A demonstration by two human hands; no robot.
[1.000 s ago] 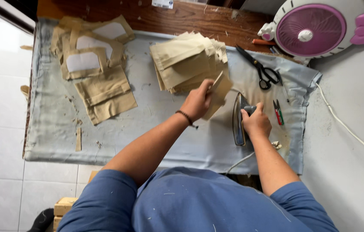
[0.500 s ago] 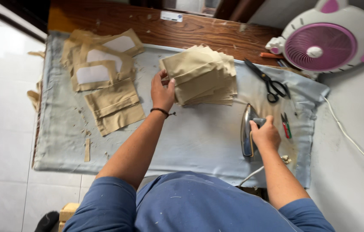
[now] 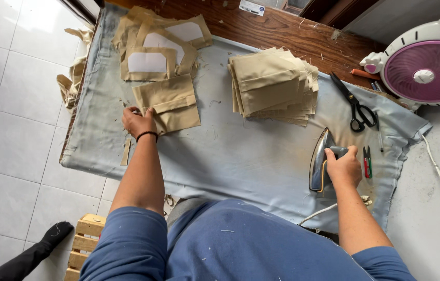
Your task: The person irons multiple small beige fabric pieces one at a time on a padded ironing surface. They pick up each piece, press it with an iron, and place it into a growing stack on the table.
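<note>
My left hand (image 3: 138,120) rests with fingers curled on the lower left corner of a folded tan fabric piece (image 3: 170,102) lying on the pale blue padded ironing cloth (image 3: 240,156). My right hand (image 3: 343,166) grips the handle of a metal clothes iron (image 3: 317,158) standing on its edge at the right of the cloth. A thick stack of tan fabric pieces (image 3: 272,86) sits at the back centre. Several tan pieces with white interfacing (image 3: 152,44) lie at the back left.
Black scissors (image 3: 356,106) and small red and green thread snips (image 3: 367,162) lie right of the iron. A pink and white fan (image 3: 425,75) stands at the far right. A narrow tan strip (image 3: 126,152) lies near the left edge. A wooden pallet (image 3: 86,244) sits on the floor.
My left hand moved from the central stack leftward to the folded tan piece at the left. The iron stays gripped in my right hand at about the same spot.
</note>
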